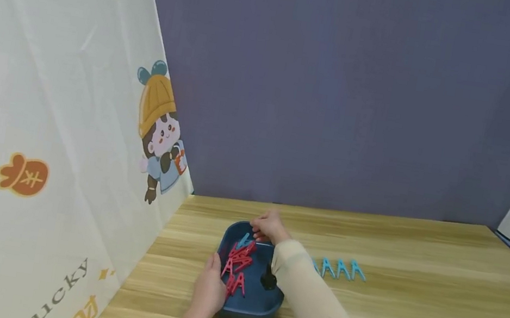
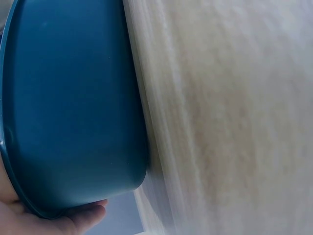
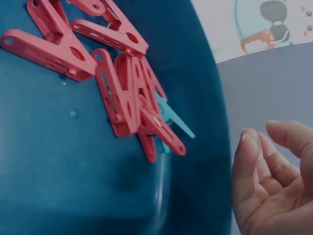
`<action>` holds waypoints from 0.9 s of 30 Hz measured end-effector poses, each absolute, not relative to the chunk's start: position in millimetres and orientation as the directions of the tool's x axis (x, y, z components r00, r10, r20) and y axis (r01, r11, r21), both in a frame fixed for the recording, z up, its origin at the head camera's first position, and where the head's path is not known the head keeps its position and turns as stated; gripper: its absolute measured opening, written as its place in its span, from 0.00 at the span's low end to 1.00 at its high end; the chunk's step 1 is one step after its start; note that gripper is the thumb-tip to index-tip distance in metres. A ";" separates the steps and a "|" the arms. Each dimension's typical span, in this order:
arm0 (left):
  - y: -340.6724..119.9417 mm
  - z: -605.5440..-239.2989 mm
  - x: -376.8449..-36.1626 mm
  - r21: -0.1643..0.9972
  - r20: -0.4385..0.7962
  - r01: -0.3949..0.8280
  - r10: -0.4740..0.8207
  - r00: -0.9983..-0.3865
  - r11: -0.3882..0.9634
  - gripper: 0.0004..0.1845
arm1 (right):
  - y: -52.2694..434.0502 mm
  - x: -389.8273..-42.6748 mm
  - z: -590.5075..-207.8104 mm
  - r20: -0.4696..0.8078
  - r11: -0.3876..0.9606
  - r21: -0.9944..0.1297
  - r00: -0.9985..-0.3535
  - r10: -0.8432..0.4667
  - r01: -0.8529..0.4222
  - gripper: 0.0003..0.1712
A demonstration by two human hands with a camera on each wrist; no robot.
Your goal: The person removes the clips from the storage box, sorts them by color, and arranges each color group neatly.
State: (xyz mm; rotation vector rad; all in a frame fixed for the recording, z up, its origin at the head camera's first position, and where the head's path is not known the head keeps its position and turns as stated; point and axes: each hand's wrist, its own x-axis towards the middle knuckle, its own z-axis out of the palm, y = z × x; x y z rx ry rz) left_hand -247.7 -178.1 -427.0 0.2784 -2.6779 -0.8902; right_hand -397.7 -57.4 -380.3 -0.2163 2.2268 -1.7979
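We see a blue bowl (image 1: 246,311) sitting on the wooden counter (image 1: 410,314), close to the left backdrop. Our left hand (image 1: 208,290) grips the bowl's near-left rim; in the left wrist view the thumb (image 2: 83,218) curls under the rim of the bowl (image 2: 73,107), which we judge keeps the bowl steady while the other hand works. Our right hand (image 1: 271,226) hovers at the far rim, above the heap of red pegs (image 1: 238,266) that lie inside. In the right wrist view its fingers (image 3: 254,161) are relaxed and slightly bent, holding nothing, just beside the tangled red pegs (image 3: 122,93). One blue peg (image 3: 173,120) pokes out from under that red heap, partly buried, so only its tip shows; in the head view it lies at the far end of the bowl, right by the right hand. On the counter to the right of the bowl, a row of blue pegs (image 1: 339,269) stands side by side, well apart from the red ones, seemingly laid out by colour. A small dark thing (image 1: 268,281) sits at the bowl's right rim under the right sleeve (image 1: 312,305); we cannot tell what it is.
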 end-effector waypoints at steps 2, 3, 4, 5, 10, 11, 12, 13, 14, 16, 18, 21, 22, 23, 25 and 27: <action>-178.0 -427.1 -247.7 0.616 0.219 -0.089 -0.279 -0.935 0.783 0.31 | -59.7 -398.7 -383.6 -0.130 0.213 -0.975 -0.950 -0.282 0.071 0.13; -178.0 -427.3 -247.7 0.619 0.217 -0.091 -0.281 -0.935 0.780 0.31 | -61.1 -399.2 -385.1 -0.135 0.212 -0.974 -0.950 -0.283 0.075 0.13; -177.9 -427.2 -247.6 0.621 0.216 -0.089 -0.279 -0.936 0.779 0.32 | -62.7 -399.6 -386.7 -0.140 0.213 -0.974 -0.949 -0.283 0.080 0.13; -177.8 -427.4 -247.5 0.622 0.217 -0.088 -0.279 -0.936 0.778 0.32 | -64.2 -400.2 -388.0 -0.146 0.213 -0.973 -0.948 -0.282 0.087 0.12; -177.5 -427.9 -247.5 0.609 0.242 -0.075 -0.274 -0.931 0.790 0.31 | -69.1 -402.3 -394.8 -0.179 0.213 -0.969 -0.945 -0.275 0.122 0.08; -177.5 -428.0 -247.9 0.606 0.245 -0.074 -0.275 -0.930 0.792 0.30 | -69.5 -403.2 -396.4 -0.188 0.214 -0.968 -0.943 -0.273 0.131 0.07; -177.5 -427.8 -248.1 0.608 0.243 -0.077 -0.278 -0.929 0.791 0.30 | -68.9 -405.0 -399.1 -0.177 0.204 -0.972 -0.939 -0.294 0.119 0.07; -177.3 -428.0 -248.6 0.610 0.242 -0.079 -0.280 -0.929 0.789 0.30 | -68.6 -404.5 -400.1 -0.179 0.207 -0.971 -0.937 -0.300 0.119 0.07; -177.2 -428.2 -248.9 0.611 0.238 -0.082 -0.282 -0.930 0.788 0.30 | -68.0 -404.3 -401.2 -0.184 0.211 -0.970 -0.934 -0.307 0.121 0.07; -176.9 -428.5 -249.5 0.613 0.235 -0.086 -0.286 -0.929 0.786 0.30 | -67.5 -403.9 -403.0 -0.191 0.226 -0.967 -0.927 -0.322 0.120 0.09; -176.8 -428.7 -249.9 0.613 0.235 -0.085 -0.284 -0.929 0.785 0.31 | -67.2 -403.5 -404.9 -0.194 0.238 -0.964 -0.919 -0.344 0.115 0.12; -176.8 -428.2 -250.0 0.610 0.238 -0.082 -0.281 -0.930 0.788 0.31 | -68.8 -401.8 -405.9 -0.215 0.276 -0.954 -0.908 -0.359 0.117 0.17; -176.8 -427.8 -249.8 0.615 0.233 -0.083 -0.281 -0.931 0.785 0.31 | -69.2 -401.7 -406.7 -0.220 0.283 -0.952 -0.903 -0.369 0.117 0.19; -176.8 -427.5 -249.6 0.617 0.229 -0.082 -0.278 -0.933 0.783 0.31 | -69.5 -401.3 -407.0 -0.223 0.291 -0.950 -0.898 -0.380 0.113 0.20; -176.8 -427.0 -249.2 0.622 0.227 -0.079 -0.276 -0.934 0.779 0.31 | -70.2 -400.2 -407.5 -0.228 0.307 -0.946 -0.888 -0.400 0.104 0.22; -177.0 -427.0 -249.1 0.623 0.230 -0.074 -0.272 -0.935 0.779 0.31 | -71.2 -399.4 -408.1 -0.241 0.318 -0.942 -0.878 -0.412 0.110 0.23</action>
